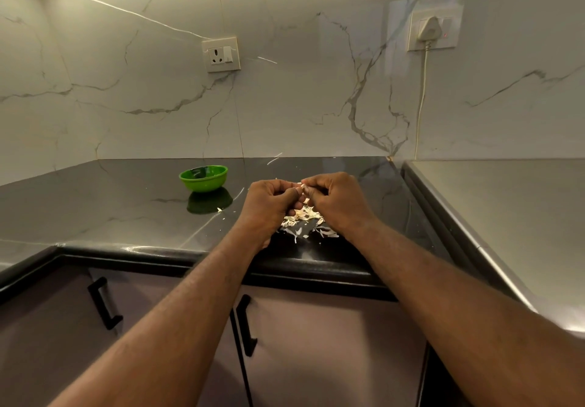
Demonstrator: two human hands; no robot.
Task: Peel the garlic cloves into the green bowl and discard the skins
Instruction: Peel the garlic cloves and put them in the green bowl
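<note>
**Green bowl (202, 186) stands by while both grips pick at one clove**

Black, glossy desk (126, 210) below me, and both hands meet just above it. The left grip (269, 204) is clenched on a garlic clove (303, 187), fingers and thumb pinching it at the tips. The right grip (338, 204) pinches the same clove from the other side, its fingertips touching the left's. My read is that one steadies and the other strips skin.

They hover right over the pile of skins (308, 215), which lies on the desk near the front edge. I judge that sensible: each flake drops onto one heap, ready to be gathered and discarded together. A few stray flakes (219, 209) lie nearer the bowl.

The green bowl sits on the desk to the left and a little further back, apart from the pile. I take that as keeping peeled cloves clear of skin while a short reach away. I can't tell whether any cloves lie in it, because glare hides the inside.

Any writing? None I can read. The wall socket (221, 54) and the white plug (431, 28) show no legible brand, and the bowl bears no label.
</note>
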